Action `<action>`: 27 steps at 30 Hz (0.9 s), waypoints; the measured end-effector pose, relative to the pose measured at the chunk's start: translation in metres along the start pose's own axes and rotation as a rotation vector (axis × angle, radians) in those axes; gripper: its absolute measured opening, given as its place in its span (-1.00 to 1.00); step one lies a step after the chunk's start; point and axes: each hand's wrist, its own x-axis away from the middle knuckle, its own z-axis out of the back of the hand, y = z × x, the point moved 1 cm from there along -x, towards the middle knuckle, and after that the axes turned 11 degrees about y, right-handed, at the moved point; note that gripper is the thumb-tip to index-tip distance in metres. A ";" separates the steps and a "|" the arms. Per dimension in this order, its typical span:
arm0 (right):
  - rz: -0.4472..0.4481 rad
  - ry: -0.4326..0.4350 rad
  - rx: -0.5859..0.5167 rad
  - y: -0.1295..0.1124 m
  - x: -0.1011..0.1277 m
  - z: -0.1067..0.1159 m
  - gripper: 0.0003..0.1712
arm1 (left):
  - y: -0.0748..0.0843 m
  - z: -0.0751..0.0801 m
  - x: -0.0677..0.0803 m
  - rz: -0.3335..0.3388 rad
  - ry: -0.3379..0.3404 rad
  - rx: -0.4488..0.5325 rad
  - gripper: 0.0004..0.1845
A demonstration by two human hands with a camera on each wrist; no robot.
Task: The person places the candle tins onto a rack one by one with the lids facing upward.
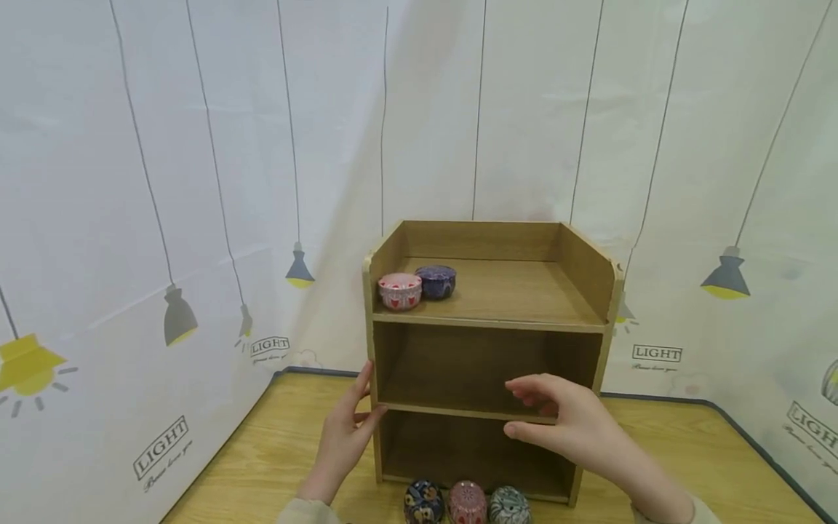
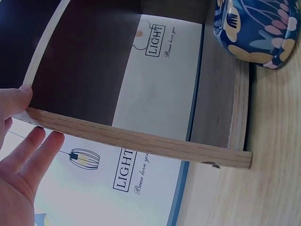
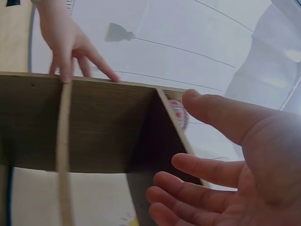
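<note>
A wooden shelf unit with an open top and two compartments stands on the table. My left hand holds its left side panel, thumb at the front edge by the middle board and fingers along the outer face. In front of the right half hovers my right hand, thumb and fingers spread apart with nothing between them. On the top board, a pink round tin with red hearts sits at the left front, beside a dark purple-blue tin.
Before the unit's base, three round tins stand in a row: a navy floral tin, a pink tin and a green-white leafy tin. A white backdrop printed with lamps surrounds the wooden table.
</note>
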 end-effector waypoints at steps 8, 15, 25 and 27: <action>-0.036 -0.022 -0.045 0.021 0.023 -0.020 -0.28 | 0.001 0.002 -0.001 0.020 -0.011 0.011 -0.13; -0.018 -0.082 -0.141 0.049 0.039 -0.034 -0.43 | 0.003 0.002 -0.001 0.027 -0.014 0.010 -0.14; -0.021 -0.206 -0.264 0.096 0.055 -0.062 -0.42 | 0.002 0.001 -0.001 0.048 -0.021 -0.002 -0.14; -0.062 -0.228 -0.276 0.106 0.057 -0.066 -0.39 | 0.001 0.001 0.000 0.054 -0.021 -0.007 -0.13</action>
